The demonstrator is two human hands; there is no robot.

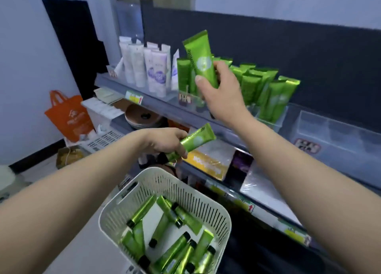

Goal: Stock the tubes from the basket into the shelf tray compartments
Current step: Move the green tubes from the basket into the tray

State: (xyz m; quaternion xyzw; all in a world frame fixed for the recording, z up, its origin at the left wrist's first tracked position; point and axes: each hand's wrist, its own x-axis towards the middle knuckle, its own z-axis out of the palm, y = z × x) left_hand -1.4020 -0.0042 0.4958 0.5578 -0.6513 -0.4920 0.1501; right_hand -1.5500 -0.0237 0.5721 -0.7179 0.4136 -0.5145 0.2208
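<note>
The right hand point(222, 92) holds an upright green tube point(201, 57), crimped end up, fingers clamped round its lower half, high above the far side of the white slotted basket point(216, 207), where the clear shelf tray point(272, 124) holds standing green tubes point(253, 86). The left hand point(165, 141) grips a second green tube point(194, 141) just above the basket's far rim, fingers curled round its cap end. Loose tubes point(171, 253) lie inside the basket.

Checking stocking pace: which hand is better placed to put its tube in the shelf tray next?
Right. The right hand holds an upright tube at the shelved green tubes; the left hand holds a tilted tube lower, nearer the basket.
</note>
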